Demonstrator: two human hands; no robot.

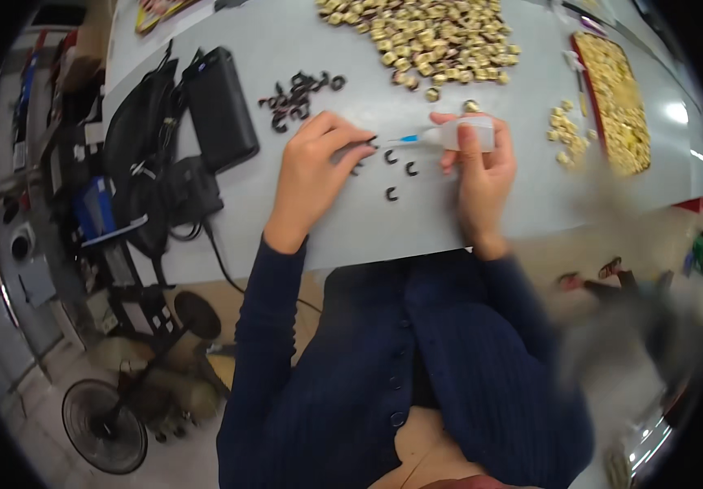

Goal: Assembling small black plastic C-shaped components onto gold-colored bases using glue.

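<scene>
My left hand (319,167) pinches a small dark piece (373,141) between thumb and fingertips over the table. My right hand (482,163) is wrapped round a white squeeze bottle (477,134) lying on its side. Its blue needle tip (407,139) points left, a short gap from the dark piece. Just below the needle, several black C-shaped pieces (391,194) lie apart on the table. A pile of similar dark curved pieces (296,99) sits beyond my left hand. One gold piece (471,106) rests just beyond the bottle.
Many gold pieces (441,37) are heaped at the table's far side. At the right, a red-edged tray (620,106) holds more, with loose yellowish pieces (567,134) beside it. A black power bank (219,108), a black bag (141,155) and cables occupy the left. A fan (105,425) stands on the floor.
</scene>
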